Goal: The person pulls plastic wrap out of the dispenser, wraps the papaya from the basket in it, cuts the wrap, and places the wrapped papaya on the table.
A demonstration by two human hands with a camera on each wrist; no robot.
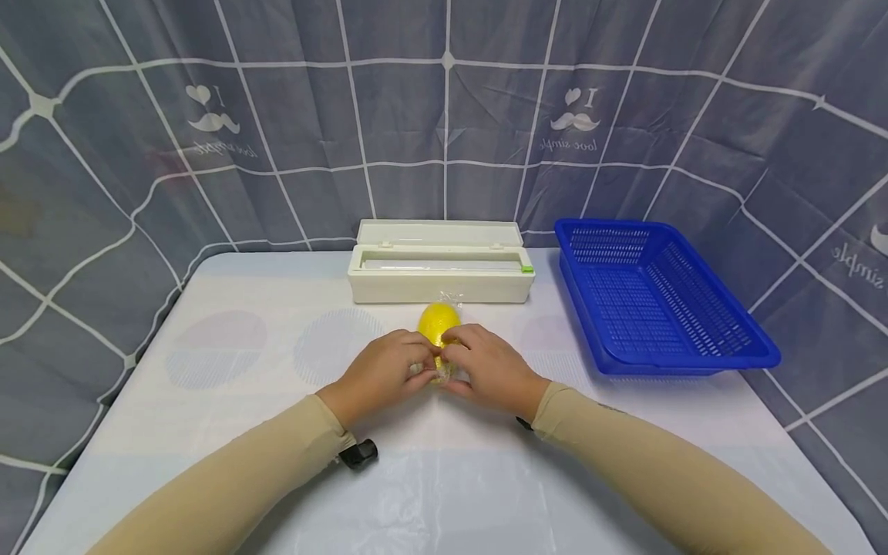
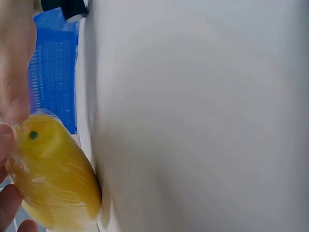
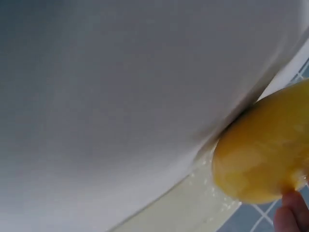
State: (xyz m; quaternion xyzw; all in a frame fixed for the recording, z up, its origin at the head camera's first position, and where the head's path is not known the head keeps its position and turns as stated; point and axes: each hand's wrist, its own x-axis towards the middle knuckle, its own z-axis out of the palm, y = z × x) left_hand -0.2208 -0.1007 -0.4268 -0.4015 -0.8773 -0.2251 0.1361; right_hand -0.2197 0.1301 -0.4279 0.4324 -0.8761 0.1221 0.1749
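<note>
A smooth yellow fruit (image 1: 438, 320), oval with a small green stem spot, lies on the table between both hands; its exact kind is unclear. Clear plastic film (image 2: 50, 186) covers it, crinkled along the side in the left wrist view. At the fruit's near end, my left hand (image 1: 381, 371) pinches the gathered film with curled fingers. From the other side my right hand (image 1: 496, 371) pinches film at the same end, its fingertips close to the left ones. In the right wrist view, fingertips (image 3: 291, 215) touch the underside of the fruit (image 3: 260, 150).
Behind the fruit stands a white cling film box (image 1: 440, 287), its lid raised, a roll inside and a green slider at the right end. A blue plastic basket (image 1: 590, 327) sits at the right. A grey checked curtain (image 1: 405, 116) surrounds the white-covered table (image 1: 229, 416).
</note>
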